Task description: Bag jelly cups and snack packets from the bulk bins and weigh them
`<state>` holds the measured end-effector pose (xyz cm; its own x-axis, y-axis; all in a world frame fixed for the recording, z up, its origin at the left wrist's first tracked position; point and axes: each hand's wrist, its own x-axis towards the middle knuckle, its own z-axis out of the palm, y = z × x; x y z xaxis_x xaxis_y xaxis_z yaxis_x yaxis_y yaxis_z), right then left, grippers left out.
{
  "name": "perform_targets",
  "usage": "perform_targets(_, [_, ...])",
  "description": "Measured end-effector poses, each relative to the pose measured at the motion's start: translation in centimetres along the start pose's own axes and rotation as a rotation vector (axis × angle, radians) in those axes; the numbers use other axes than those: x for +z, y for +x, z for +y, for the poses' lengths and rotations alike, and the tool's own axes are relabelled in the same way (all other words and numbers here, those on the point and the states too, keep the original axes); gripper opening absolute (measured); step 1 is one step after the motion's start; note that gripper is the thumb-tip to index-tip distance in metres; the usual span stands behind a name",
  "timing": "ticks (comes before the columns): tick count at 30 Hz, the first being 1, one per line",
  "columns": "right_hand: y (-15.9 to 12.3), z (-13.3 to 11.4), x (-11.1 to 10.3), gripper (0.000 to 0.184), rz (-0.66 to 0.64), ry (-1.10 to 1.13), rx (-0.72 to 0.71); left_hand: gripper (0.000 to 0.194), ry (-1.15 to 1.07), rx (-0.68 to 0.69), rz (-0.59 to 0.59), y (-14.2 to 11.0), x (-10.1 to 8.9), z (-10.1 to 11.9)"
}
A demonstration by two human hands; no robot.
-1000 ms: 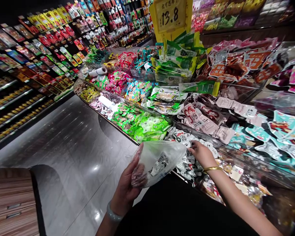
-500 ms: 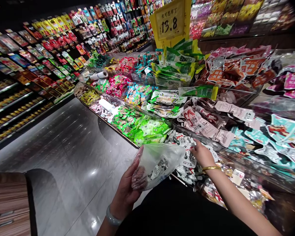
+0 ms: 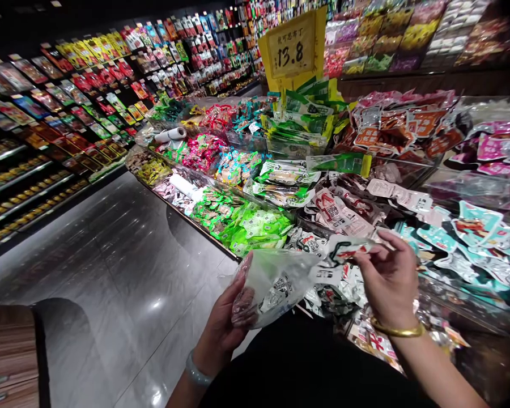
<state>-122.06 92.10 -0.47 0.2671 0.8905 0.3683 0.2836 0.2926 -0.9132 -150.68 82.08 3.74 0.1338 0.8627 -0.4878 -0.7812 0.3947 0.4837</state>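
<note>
My left hand [image 3: 227, 323] is closed on the lower side of a clear plastic bag [image 3: 272, 280] that holds a few white snack packets. My right hand [image 3: 389, 277], with a gold bangle on the wrist, pinches a small white packet with a red mark [image 3: 349, 249] just above the bag's mouth. Below it lies a pile of white-and-black snack packets [image 3: 335, 286] in the front bin of the display counter.
The counter's bins hold green packets [image 3: 259, 226], pink and teal packets, and white-and-red packets [image 3: 340, 212]. A yellow price sign reading 13.8 [image 3: 291, 48] stands behind. Shelves of packaged goods [image 3: 46, 113] line the left across a glossy grey aisle floor [image 3: 119, 272]. A wooden counter corner [image 3: 8, 351] sits lower left.
My right hand has lifted out of the pile of white packets with one packet pinched and has come up beside the bag's mouth. My left hand keeps the bag in place.
</note>
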Motion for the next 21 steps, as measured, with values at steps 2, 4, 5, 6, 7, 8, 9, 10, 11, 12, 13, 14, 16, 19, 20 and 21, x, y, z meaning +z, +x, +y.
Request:
perform_targets(2, [-1.4,-1.5,1.7,0.05,-0.048,0.092,-0.051,0.05,0.021,-0.014,0.0,-0.1,0.5,0.1])
perform_targets(4, [-2.7,-2.2,3.2,0.042,-0.095,0.086,-0.111,0.05,0.036,-0.028,-0.005,-0.2,1.1,0.1])
perform_targets(5, [-3.2,-2.3,3.8,0.037,-0.147,0.064,-0.144,0.05,0.041,-0.032,-0.011,-0.3,1.3,0.1])
perform_targets(6, [-3.6,-2.4,4.4,0.031,-0.23,0.027,-0.179,0.05,0.042,-0.038,-0.02,-0.4,1.5,0.1])
perform_targets(7, [-4.0,-2.4,4.9,0.023,-0.341,-0.024,-0.215,0.049,0.043,-0.042,-0.029,-0.5,1.5,0.0])
perform_targets(8, [-4.2,-2.4,5.4,0.018,-0.47,-0.081,-0.253,0.049,0.043,-0.044,-0.035,-0.5,1.5,0.0])
perform_targets(9, [-4.5,-2.4,5.7,0.017,-0.608,-0.133,-0.291,0.049,0.043,-0.043,-0.04,-0.6,1.5,-0.1])
perform_targets(10, [-4.7,-2.5,6.0,0.019,-0.738,-0.173,-0.324,0.049,0.044,-0.04,-0.039,-0.6,1.3,-0.1])
perform_targets(11, [-4.8,-2.6,6.2,0.022,-0.84,-0.2,-0.351,0.049,0.043,-0.032,-0.033,-0.7,1.1,-0.2])
perform_targets(12, [-4.9,-2.7,6.3,0.025,-0.905,-0.212,-0.371,0.048,0.041,-0.025,-0.025,-0.7,0.9,-0.2])
perform_targets(13, [-4.8,-2.7,6.3,0.027,-0.937,-0.21,-0.388,0.048,0.038,-0.019,-0.017,-0.7,0.7,-0.3])
perform_targets(14, [-4.7,-2.5,6.2,0.026,-0.933,-0.199,-0.399,0.047,0.034,-0.017,-0.011,-0.8,0.5,-0.3])
perform_targets(16, [-4.1,-1.6,5.7,0.024,-0.833,-0.169,-0.395,0.048,0.026,-0.013,0.0,-0.9,0.1,-0.3])
perform_targets(19, [-2.0,1.6,4.6,0.022,-0.583,-0.201,-0.301,0.05,0.026,0.013,0.024,-1.2,-0.1,-0.2])
perform_targets(20, [-1.1,3.0,4.3,0.023,-0.507,-0.256,-0.243,0.051,0.025,0.022,0.036,-1.4,-0.1,-0.1])
perform_targets(21, [-0.3,4.5,4.2,0.023,-0.453,-0.334,-0.175,0.051,0.025,0.031,0.048,-1.6,-0.1,-0.1])
